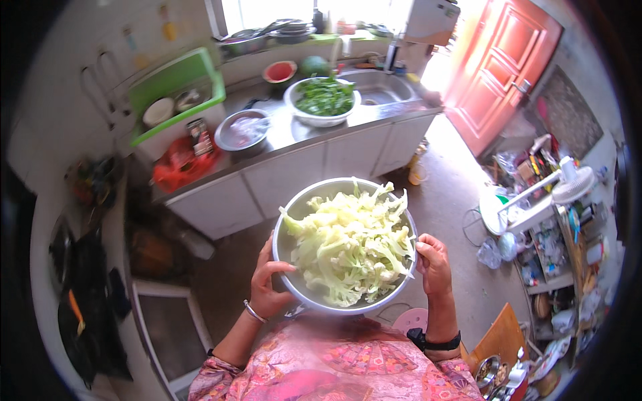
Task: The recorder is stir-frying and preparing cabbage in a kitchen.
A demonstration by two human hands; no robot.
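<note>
A round metal bowl (296,280) is held up in front of my body, heaped with pale cauliflower florets (356,240). On its left side my left hand (271,278) grips the rim, thumb over the edge and fingers along the outside wall. At the opposite side my right hand (434,263) pinches the rim between thumb and fingers. The bowl tilts a little, so its inside faces me. Its underside is hidden.
Ahead runs a steel counter (281,135) carrying a white bowl of leafy greens (323,97), a metal basin (243,130), a cut watermelon (280,72) and a sink (378,90). A green-rimmed bin (175,92) stands left, a red door (501,70) right, near cluttered shelves (551,285).
</note>
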